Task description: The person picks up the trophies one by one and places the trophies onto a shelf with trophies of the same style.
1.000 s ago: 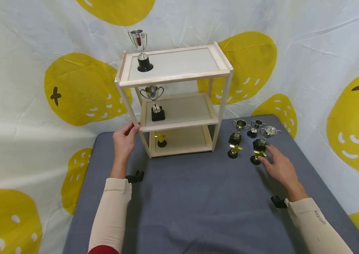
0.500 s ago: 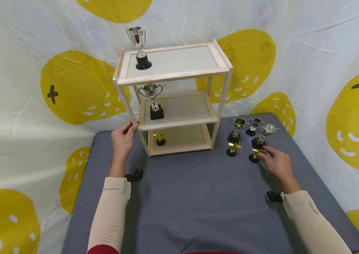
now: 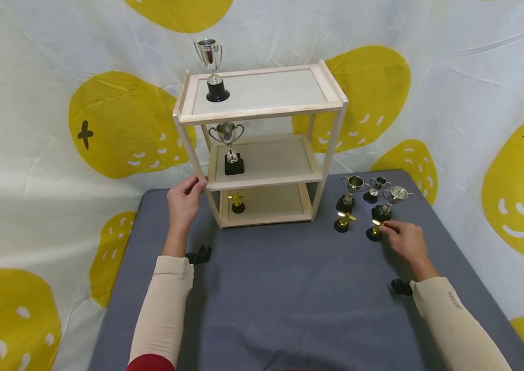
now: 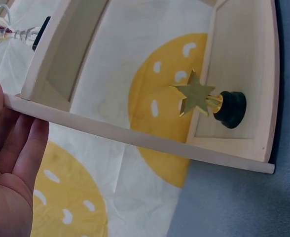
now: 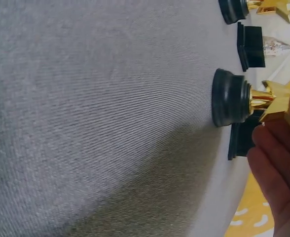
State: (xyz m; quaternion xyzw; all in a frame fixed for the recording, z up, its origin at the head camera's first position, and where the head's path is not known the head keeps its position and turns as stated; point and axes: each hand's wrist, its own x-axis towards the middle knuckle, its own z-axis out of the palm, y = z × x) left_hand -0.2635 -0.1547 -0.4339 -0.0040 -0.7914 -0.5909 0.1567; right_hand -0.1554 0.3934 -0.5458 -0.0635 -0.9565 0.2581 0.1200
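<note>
My left hand grips the left front post of a wooden three-tier shelf, thumb in front and fingers behind in the left wrist view. On the right, my right hand pinches the star of a small gold star trophy between thumb and fingers. Its black round base stands on the cloth. Another gold star trophy stands to its left. Just behind are a silver cup trophy, a gold-toned cup trophy and a smaller cup trophy.
A tall silver cup stands on the top tier at left. Below it, a two-handled cup is on the middle tier and a gold star trophy on the bottom tier. Grey cloth covers the table; a patterned curtain hangs behind.
My right hand has shifted from beside the nearer right star trophy to pinching its star. The left hand stays on the shelf post. The head view moved slightly.
</note>
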